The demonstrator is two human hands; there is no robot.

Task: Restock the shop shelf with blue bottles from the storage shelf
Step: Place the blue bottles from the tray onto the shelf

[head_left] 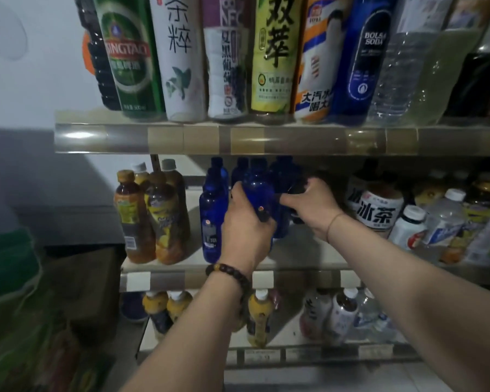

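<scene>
Several blue bottles stand on the middle shelf (pixel 198 267) under the upper shelf edge. My left hand (pixel 245 227) is wrapped around the body of one blue bottle (pixel 258 190) at the front of the group. Just left of it stands another blue bottle (pixel 211 219), untouched. My right hand (pixel 313 206) reaches in from the right and is closed on a darker blue bottle (pixel 294 188) behind; that bottle is mostly hidden by the fingers. More blue bottles (pixel 283 168) fill the rows further back in shadow.
Brown tea bottles (pixel 150 213) stand left of the blue group. White-labelled bottles (pixel 375 210) and clear bottles crowd the right. The upper shelf (pixel 238 140) carries tall cans and bottles just overhead. A lower shelf (pixel 266 315) holds more drinks. A green bag (pixel 14 278) sits at the left.
</scene>
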